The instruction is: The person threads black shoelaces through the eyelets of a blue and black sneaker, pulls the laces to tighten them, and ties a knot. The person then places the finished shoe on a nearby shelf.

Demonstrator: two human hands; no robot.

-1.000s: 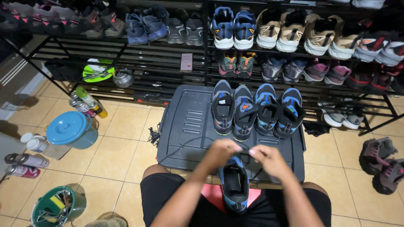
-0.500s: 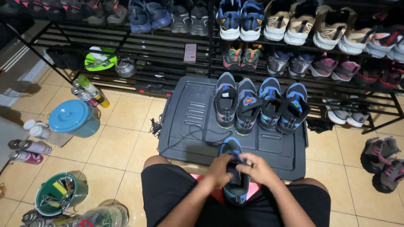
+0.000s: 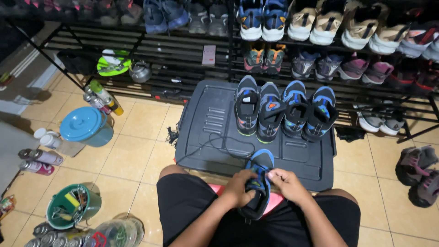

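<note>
Both forearms reached forward over the lap. The left hand (image 3: 239,188) gripped the blue shoe (image 3: 257,183) from its side; the right hand's (image 3: 288,184) fingers pinched its lace (image 3: 215,142).

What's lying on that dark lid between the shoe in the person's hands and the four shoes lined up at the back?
In the head view, a loose black lace loops over the dark lid between the held shoe and the four shoes; otherwise that stretch is bare.
</note>
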